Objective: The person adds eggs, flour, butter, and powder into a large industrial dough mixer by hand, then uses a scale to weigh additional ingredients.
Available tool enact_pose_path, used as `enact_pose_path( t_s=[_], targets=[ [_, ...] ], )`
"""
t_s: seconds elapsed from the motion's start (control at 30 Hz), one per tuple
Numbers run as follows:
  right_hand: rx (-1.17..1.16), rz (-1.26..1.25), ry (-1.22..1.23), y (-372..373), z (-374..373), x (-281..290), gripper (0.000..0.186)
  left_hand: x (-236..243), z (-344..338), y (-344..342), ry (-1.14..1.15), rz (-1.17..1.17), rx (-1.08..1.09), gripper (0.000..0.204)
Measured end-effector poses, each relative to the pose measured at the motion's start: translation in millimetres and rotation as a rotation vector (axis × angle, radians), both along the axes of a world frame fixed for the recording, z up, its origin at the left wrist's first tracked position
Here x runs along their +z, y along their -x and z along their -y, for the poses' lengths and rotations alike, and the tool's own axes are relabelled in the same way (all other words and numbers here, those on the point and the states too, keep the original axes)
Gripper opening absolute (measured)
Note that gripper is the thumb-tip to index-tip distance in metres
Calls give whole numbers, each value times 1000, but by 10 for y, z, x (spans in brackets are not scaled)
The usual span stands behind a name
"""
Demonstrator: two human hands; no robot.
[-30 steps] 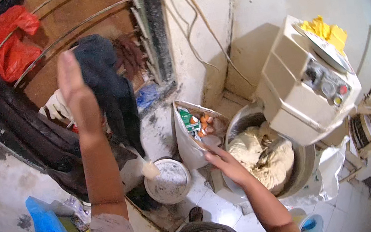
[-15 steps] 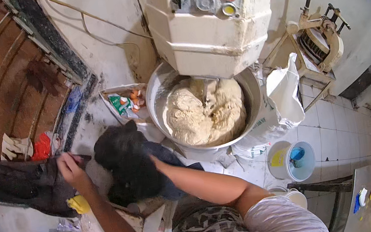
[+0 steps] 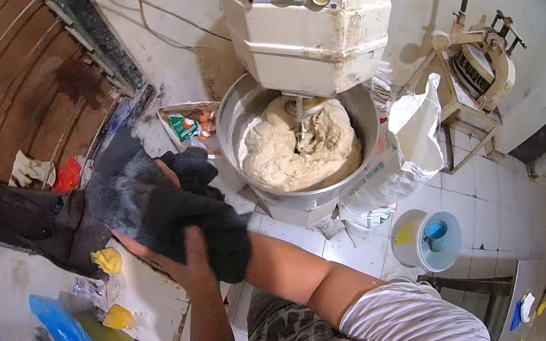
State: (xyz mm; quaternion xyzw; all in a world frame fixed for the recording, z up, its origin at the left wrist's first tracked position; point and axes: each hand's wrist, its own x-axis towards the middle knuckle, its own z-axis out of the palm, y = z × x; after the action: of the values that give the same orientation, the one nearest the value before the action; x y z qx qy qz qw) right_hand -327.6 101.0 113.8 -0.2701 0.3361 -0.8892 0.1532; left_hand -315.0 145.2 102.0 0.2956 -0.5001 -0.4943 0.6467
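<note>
thumb up, the left hand (image 3: pixel 185 270) grips soft, rumpled dark cloth (image 3: pixel 173 218); the right hand (image 3: pixel 169 173) is mostly hidden by it, grip impossible to tell. right of the cloth, lumpy pale dough (image 3: pixel 279 162) fills a round metal bowl (image 3: pixel 368 128), mixer head (image 3: pixel 312 36) cut off above.

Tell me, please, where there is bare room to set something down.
Bare floor tiles lie between the bucket and the wooden stand, right of the sack. It is crowded left of the mixing bowl with dark cloth, eggshells and, lower left, plastic bags.
</note>
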Motion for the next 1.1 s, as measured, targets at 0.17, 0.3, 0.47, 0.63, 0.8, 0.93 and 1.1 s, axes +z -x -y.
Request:
enact_pose_path(
  t_s=[0.17,0.3,0.47,0.63,0.8,0.93,1.1],
  targets=[
    [-6,-892,-401,356,25,-32,54,143,182,-292,-358,-142,-207,54],
    [-266,-1315,-481,310,56,-497,62,-27,400,-403,-438,-54,-288,45],
    [5,-1629,-555,488,-154,-159,52,-461,855,-493,-441,-191,-396,53],
    [63,-1542,-427,420,-95,-201,52,-420,1212,-543,-391,-42,-390,37],
    [592,-1473,-495,454,-77,64,48,-732,2128,-767,-195,-255,-594,34],
    [845,-143,-109,931,537,487,53,-425,2142,-683,-326,-241,-540,39],
    [322,117,74,902,1642,525,66,22,1466,93,277,142,-9,50]
  ],
)
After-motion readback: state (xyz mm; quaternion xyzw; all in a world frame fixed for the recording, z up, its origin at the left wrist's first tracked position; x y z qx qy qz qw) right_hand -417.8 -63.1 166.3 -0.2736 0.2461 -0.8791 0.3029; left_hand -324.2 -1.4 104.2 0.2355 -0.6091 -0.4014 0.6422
